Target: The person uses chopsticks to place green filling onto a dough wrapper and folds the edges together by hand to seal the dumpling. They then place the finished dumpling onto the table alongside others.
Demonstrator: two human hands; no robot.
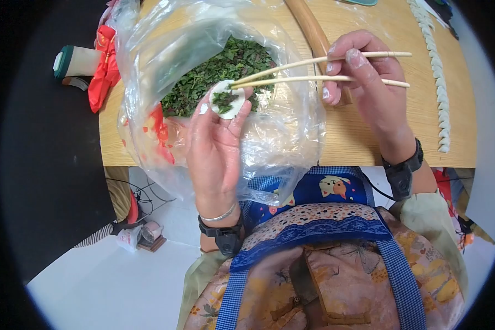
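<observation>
White dough wrapper bearing chopped greens, held over the open plastic bag | left hand: cradling it by its sides | right hand: gripping two chopsticks | handling: probably light, soft, easily torn; support underneath, pinch only the rim

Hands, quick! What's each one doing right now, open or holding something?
Left hand: holding a round white wrapper with chopped greens on it.
Right hand: holding a pair of chopsticks, tips at the wrapper.

Left grip holds dough topped with greens; right grip, chopsticks
</observation>
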